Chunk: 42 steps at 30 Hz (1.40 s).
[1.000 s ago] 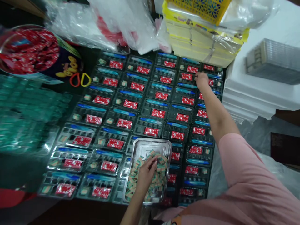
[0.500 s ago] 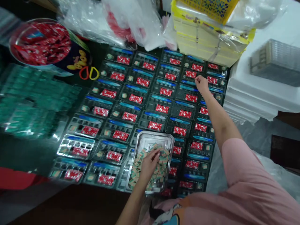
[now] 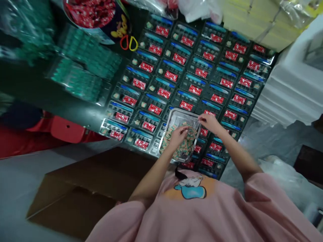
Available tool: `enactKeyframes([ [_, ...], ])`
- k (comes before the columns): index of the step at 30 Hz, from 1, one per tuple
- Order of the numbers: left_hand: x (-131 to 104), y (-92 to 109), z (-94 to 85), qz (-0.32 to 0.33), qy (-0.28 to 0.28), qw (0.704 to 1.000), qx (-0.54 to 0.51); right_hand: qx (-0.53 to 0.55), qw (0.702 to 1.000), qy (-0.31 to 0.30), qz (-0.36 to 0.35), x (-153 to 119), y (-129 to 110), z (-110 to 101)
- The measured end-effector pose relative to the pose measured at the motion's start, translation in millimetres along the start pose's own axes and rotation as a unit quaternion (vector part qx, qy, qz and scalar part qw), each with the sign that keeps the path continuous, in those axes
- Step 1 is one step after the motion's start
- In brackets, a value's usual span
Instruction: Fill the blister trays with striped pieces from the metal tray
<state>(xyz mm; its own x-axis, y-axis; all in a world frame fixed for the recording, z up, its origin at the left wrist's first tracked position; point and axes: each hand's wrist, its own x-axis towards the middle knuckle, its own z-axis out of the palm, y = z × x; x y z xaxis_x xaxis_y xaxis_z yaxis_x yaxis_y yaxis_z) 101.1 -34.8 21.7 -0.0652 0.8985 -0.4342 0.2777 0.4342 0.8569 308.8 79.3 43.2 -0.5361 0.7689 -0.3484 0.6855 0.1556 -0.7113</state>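
Small wrapped pieces (image 3: 185, 148) lie heaped in the tray (image 3: 176, 117), under the left hand (image 3: 178, 135), whose fingers are curled into them. The right hand (image 3: 208, 121), at the rim, seems pinched, though blurred. The pieces are judged light and stiff, best nipped by their edges.

Single head-worn view, steeply downward — tilted, close above the hands, trays beyond

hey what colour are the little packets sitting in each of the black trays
Red with small white markings, one packet per black tray; only the head view shows them.
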Motion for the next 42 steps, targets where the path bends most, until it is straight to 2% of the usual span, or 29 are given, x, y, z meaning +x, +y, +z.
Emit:
enactKeyframes([
  [4, -2.5, 3.5, -11.8, 0.018, 0.031, 0.999, 0.015, -0.157, 0.984, -0.045, 0.069, -21.5, -20.6, 42.3],
  [9, 3.5, 1.1, -27.2, 0.069, 0.028, 0.997, 0.031, -0.258, 0.958, -0.043, 0.118, -25.4, -41.6, 63.8],
  [13, 20.3, -1.1, -29.4, 0.080, 0.021, 0.992, 0.094, -0.264, 0.952, -0.034, 0.153, -26.6, -46.6, 70.8],
  [18, 45.2, -5.7, -15.4, 0.109, -0.020, 0.976, 0.187, -0.242, 0.956, -0.006, 0.166, -30.5, -41.6, 76.5],
  [22, 53.8, -10.3, -4.8, 0.150, -0.042, 0.951, 0.268, -0.219, 0.958, 0.041, 0.181, -31.5, -42.5, 81.0],
  [25, 55.5, -12.6, -2.5, 0.148, -0.044, 0.945, 0.287, -0.204, 0.959, 0.058, 0.188, -27.6, -46.5, 83.3],
  [31, 57.2, -15.1, -4.1, 0.152, -0.053, 0.960, 0.230, -0.221, 0.954, 0.056, 0.194, -17.6, -55.3, 86.3],
  [35, 59.8, -12.9, -9.9, 0.095, -0.039, 0.977, 0.189, -0.203, 0.961, 0.071, 0.173, -18.7, -50.5, 85.4],
  [42, 58.2, -13.0, -33.3, 0.024, -0.031, 0.999, -0.009, -0.167, 0.982, 0.027, 0.083, -11.3, -43.1, 75.0],
])
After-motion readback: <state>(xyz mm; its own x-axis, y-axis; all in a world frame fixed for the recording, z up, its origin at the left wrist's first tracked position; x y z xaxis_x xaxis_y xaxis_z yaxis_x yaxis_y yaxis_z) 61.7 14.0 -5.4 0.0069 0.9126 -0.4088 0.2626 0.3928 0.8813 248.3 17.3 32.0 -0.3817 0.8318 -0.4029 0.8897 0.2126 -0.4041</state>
